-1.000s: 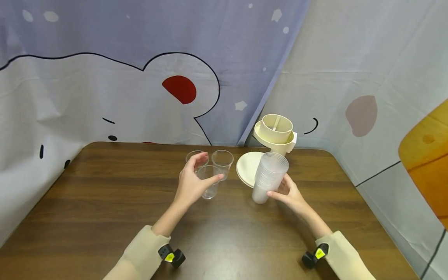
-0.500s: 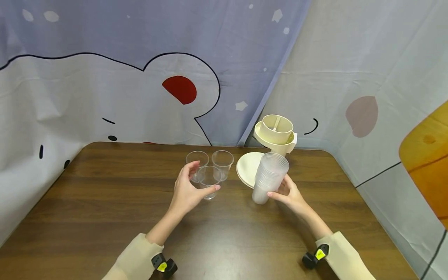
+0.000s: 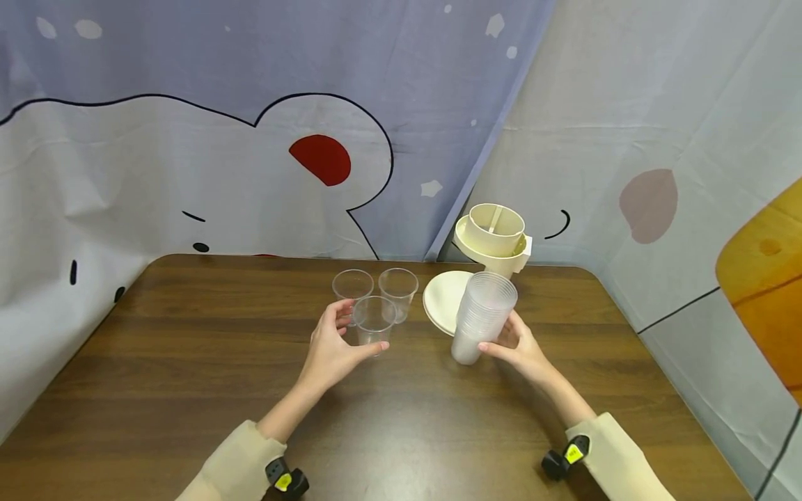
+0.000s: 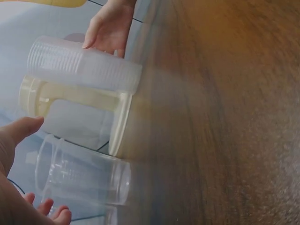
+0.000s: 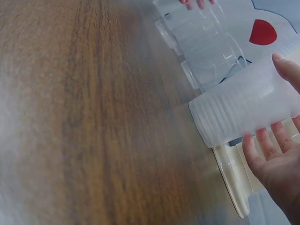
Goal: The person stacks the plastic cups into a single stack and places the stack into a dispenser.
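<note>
Three clear plastic cups stand upright in a close group near the table's far side: a front cup, a back-left cup and a back-right cup. My left hand is spread beside the front cup, thumb and fingers apart on either side of it. A gap shows between thumb and cup in the left wrist view. My right hand holds a tall stack of nested plastic cups, thumb on the near side and fingers behind. In the right wrist view, the stack's base is at the table.
Just behind the stack stands a cream plastic cup dispenser with a round white base. The brown wooden table ends at a patterned cloth backdrop behind and to the right.
My left hand has drawn back and lower from the cups' rims toward the near left. The right hand and the stack have stayed in place.
</note>
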A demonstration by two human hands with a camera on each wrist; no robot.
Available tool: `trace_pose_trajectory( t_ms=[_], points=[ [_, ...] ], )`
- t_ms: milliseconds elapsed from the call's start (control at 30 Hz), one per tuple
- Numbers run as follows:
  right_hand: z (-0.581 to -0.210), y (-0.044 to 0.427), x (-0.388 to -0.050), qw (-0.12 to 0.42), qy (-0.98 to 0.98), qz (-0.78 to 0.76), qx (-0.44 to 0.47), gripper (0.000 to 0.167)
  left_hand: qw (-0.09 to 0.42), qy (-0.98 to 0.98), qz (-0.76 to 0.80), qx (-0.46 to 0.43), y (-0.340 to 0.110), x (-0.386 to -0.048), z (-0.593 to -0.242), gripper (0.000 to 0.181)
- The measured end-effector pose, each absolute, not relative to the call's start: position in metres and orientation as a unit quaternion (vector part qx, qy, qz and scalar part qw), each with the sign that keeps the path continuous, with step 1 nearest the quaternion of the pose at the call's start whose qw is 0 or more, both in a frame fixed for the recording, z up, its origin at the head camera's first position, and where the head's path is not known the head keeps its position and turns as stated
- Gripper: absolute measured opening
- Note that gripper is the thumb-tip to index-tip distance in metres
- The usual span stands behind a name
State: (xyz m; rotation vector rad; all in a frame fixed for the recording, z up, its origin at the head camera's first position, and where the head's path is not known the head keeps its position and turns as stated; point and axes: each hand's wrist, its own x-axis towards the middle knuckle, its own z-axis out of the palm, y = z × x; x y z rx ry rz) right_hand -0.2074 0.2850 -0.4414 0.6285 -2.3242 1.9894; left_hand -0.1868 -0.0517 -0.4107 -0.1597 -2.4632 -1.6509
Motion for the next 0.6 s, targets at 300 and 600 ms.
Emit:
trace_pose_trajectory(
  t_ms=[300,600],
  points=[
    [-0.4416,0.2850,-0.2084,0.009,-0.741,0.638,0.209,0.074,0.079,-0.824,-0.557,-0.063,-0.0496,-0.1900,-0.4133,0.092],
    [-0.4421,0.2854,-0.2087,0.011,-0.743,0.636,0.210,0.076,0.074,-0.823,-0.560,-0.062,-0.0439,-0.1921,-0.4153,0.092]
  ],
)
